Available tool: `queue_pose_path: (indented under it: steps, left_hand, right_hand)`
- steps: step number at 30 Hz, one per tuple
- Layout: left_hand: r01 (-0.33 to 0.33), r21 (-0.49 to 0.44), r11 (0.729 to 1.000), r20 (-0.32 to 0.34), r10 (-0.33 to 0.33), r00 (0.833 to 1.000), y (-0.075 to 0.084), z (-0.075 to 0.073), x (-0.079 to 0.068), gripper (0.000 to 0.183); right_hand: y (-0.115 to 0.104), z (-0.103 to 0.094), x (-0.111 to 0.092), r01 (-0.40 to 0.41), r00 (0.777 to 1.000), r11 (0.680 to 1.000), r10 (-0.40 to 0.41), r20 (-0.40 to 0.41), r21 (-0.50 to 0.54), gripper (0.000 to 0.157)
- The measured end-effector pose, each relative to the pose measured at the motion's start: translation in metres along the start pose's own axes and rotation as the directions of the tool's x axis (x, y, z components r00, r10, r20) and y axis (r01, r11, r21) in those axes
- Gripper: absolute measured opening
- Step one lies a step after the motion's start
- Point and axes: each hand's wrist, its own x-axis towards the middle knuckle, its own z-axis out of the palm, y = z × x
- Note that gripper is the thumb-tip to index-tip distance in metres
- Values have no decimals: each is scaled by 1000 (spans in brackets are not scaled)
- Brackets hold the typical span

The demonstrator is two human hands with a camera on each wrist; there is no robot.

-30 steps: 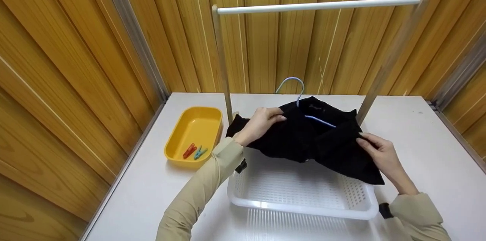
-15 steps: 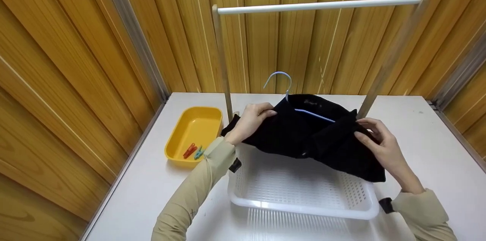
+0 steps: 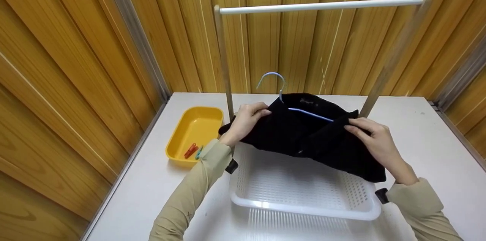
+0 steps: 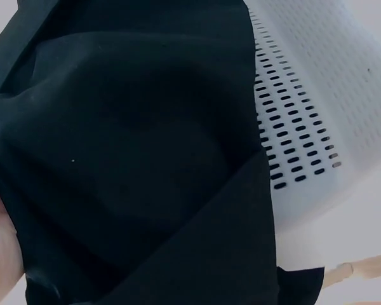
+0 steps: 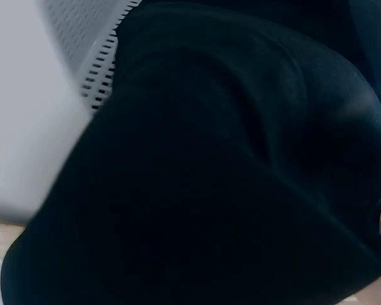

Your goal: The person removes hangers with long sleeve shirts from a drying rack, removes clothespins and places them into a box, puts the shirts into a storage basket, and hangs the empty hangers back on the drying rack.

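Observation:
A black garment point(image 3: 284, 131) is held up by both hands over the front of a white clothes rack. Inside its wide opening lies a light-blue hanger point(image 3: 310, 114), whose hook rises free above the cloth on the left. My left hand point(image 3: 243, 123) pinches the upper left edge between thumb and fingers. On the right, my right hand point(image 3: 374, 140) pinches the opposite upper edge. Dark cloth point(image 4: 146, 127) fills most of the left wrist view, with part of the hand at the left border. Cloth point(image 5: 197, 165) likewise covers the right wrist view. The hanger's ends are hidden inside the garment.
Below the garment stands a white perforated basket point(image 3: 305, 212). A rack with a white bar point(image 3: 322, 6) and wooden posts rises behind. To the left, a yellow tray point(image 3: 172, 150) holds a red clothespin point(image 3: 191, 150) and a teal clothespin point(image 3: 199, 152). Wood-pattern panels point(image 3: 300, 51) enclose the table.
Both hands have shifted left along with the garment and hanger. The hook has moved left and slightly up, and the right hand has also risen a little. Both hands keep their pinch.

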Motion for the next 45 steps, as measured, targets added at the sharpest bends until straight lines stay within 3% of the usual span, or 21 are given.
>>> queue_pose_path:
  steps: [5, 14, 20, 28, 37, 43, 45]
  left_hand:
    - [-7, -15, 1000, -32, 6, 999, -1, -5, -3, 13]
    - [34, -71, 997, -39, -37, 999, -6, -14, -8, 11]
    - [26, -94, 995, -45, -30, 999, -8, -18, -11, 11]
    - [42, -74, 996, -66, -47, 997, -11, -23, -14, 9]
    - [52, -259, 965, -62, -70, 996, -14, -30, -13, 9]
    - [76, -371, 925, -51, -102, 994, 1, -39, -12, 9]
    - [78, -386, 919, -50, -105, 993, 8, -42, -11, 9]
  right_hand:
    - [0, 0, -1, 44, 999, 999, -44, -22, 9, 22]
    - [-19, -4, -4, 16, 999, 996, -12, -51, 84, 18]
    - [-21, -6, -8, -43, 999, 986, 46, -19, 162, 18]
    - [-17, -12, -12, -145, 988, 965, 128, 88, 217, 15]
    - [7, -13, -16, -187, 982, 873, 165, 89, 451, 25]
    - [13, -13, -16, -246, 967, 757, 230, 106, 605, 25]
    - [12, -12, -15, -271, 960, 732, 257, 114, 625, 25]
